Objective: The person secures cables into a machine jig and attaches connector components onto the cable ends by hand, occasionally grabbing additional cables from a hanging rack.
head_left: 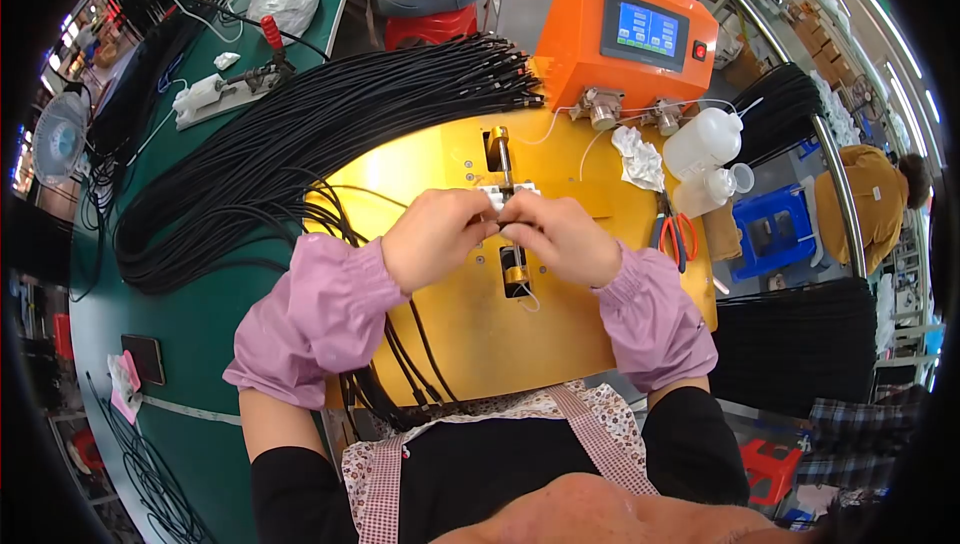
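My left hand point(438, 236) is closed in a pinch over the middle of the yellow machine plate point(460, 324). A thin black cable point(375, 194) runs into it from the left. Fingertip to fingertip with it, my right hand point(568, 236) pinches the dark end of the cable, mostly hidden by the fingers. Just beyond the fingers sits a small white fixture point(490, 196) with a metal rod point(504, 156) behind it. In front, a brass-coloured fitting point(515, 274) stands in a slot of the plate.
A large bundle of black cables point(300, 124) curves across the green table point(200, 344). At the back stands an orange machine point(580, 34) with a screen. White bottles point(703, 142), crumpled tissue point(638, 158) and orange-handled scissors point(678, 240) lie right. A person point(865, 204) sits farther right.
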`<state>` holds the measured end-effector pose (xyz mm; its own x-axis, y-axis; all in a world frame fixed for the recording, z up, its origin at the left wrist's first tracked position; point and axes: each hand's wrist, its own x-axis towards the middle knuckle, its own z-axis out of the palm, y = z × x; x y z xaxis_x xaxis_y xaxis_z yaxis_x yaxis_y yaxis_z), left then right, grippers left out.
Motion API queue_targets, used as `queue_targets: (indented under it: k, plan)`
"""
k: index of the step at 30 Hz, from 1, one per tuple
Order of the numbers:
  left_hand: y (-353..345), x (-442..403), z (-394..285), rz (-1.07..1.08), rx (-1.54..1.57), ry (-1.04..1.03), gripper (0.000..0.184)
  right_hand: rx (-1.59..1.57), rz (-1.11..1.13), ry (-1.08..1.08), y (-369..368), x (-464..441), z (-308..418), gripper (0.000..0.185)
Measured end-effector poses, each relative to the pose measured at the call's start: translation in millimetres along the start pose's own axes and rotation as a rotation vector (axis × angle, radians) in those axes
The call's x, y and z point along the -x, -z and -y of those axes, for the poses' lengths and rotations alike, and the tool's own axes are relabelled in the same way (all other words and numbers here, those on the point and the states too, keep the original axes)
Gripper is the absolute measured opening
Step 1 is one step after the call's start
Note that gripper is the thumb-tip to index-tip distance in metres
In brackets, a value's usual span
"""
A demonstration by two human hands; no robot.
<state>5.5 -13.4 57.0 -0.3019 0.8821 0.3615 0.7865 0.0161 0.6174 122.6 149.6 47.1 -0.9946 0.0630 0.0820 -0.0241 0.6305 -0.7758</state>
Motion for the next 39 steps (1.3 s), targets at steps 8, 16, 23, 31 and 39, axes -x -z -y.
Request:
queue_targets:
  k: [8,16,23,31,39]
  plan:
    - [-19,-4,19,0.102,0.293,0.313,0.010,-0.417,-0.195,-0.152,0,5,-33,0.009]
    - [-38,0,31,-0.062,-0.093,0.066,0.014,-0.096,-0.303,0.033,-7,0,-37,0.005]
    - [-42,5,33,-0.037,-0.576,-0.114,0.020,0.366,-0.349,0.187,-7,-4,-38,0.005]
    - [-46,5,30,-0.027,-0.758,-0.169,0.025,1.282,-0.327,0.092,18,-113,-63,0.010]
    - [-47,5,32,-0.029,-0.767,-0.178,0.021,1.055,-0.411,0.139,39,-93,-60,0.008]
